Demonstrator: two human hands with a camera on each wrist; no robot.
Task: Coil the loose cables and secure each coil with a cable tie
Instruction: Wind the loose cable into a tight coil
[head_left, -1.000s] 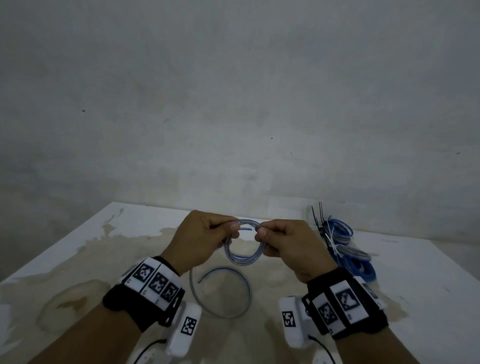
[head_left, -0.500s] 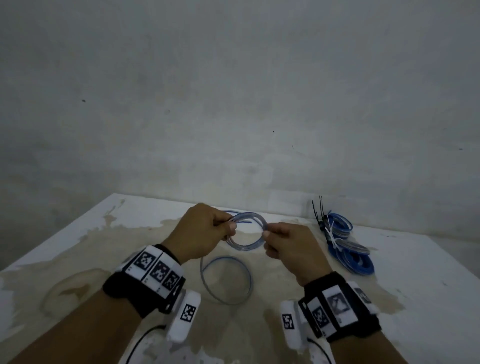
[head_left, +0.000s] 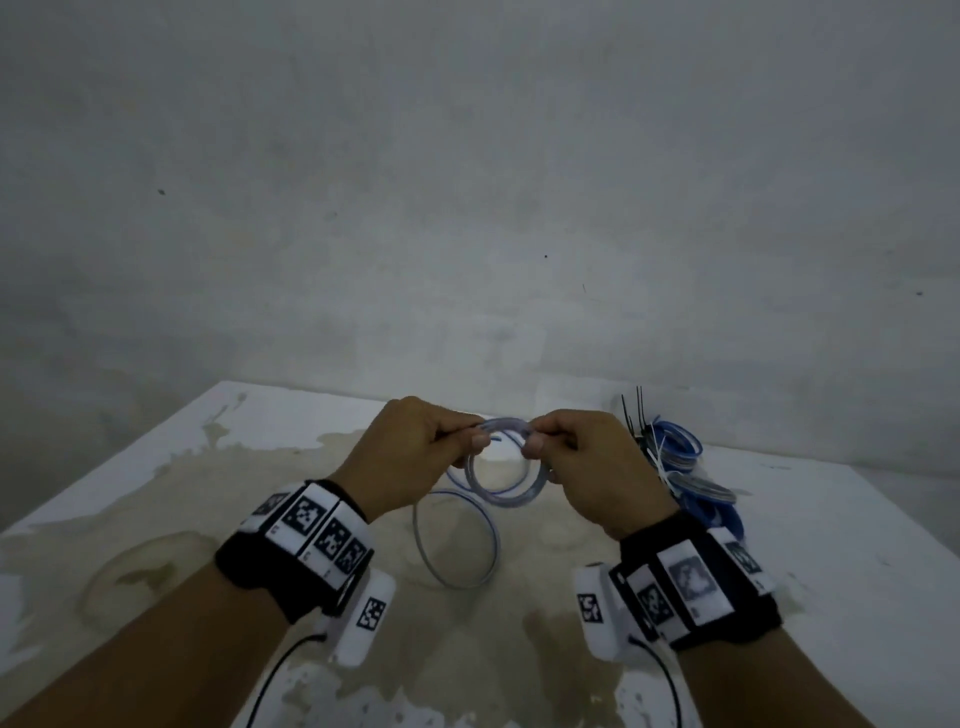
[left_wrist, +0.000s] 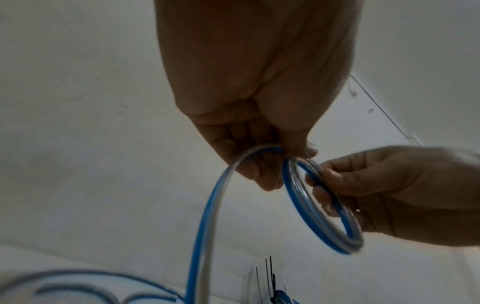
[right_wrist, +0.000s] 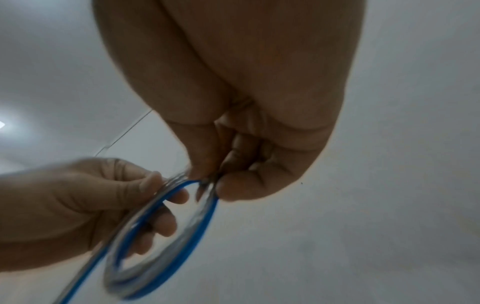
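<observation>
Above the table (head_left: 156, 499), at its middle, we hold a cable (head_left: 506, 493) between both hands. Our left hand (head_left: 410, 457) pinches the top of the coil at about 10 o'clock on the ring, thumb and curled fingers clamped on the strands; our right hand (head_left: 587, 462) pinches the same coil at about 2 o'clock, its fingers also curled tight round the strands. Both thumbs sit close together at the coil's top, not quite touching.

From the left wrist view the coil (left_wrist: 322, 207) shows as several blue-and-clear turns stacked together, with the right hand (left_wrist: 389, 189) gripping its far side and the left hand (left_wrist: 257, 86) closed on the near top. One loose run of cable leaves the left hand's grip and arcs down toward 6 o'clock. From the right wrist view the same coil (right_wrist: 166, 242) hangs below the right hand (right_wrist: 233, 82), and the left hand (right_wrist: 78, 209) wraps its fingers round the coil's other side (the strands blur here).

Below the held coil, at 6 o'clock from it, the cable's loose tail lies on the table in one open loop. At 3 o'clock, well right of our hands, a pile of blue coils (head_left: 691, 483) rests on the table, with black ties (head_left: 636, 415) sticking up from its far end and a white tie (head_left: 658, 457) across it.

Patchy brown stains mark the table. A grey wall (head_left: 467, 182) stands behind at 12 o'clock.
</observation>
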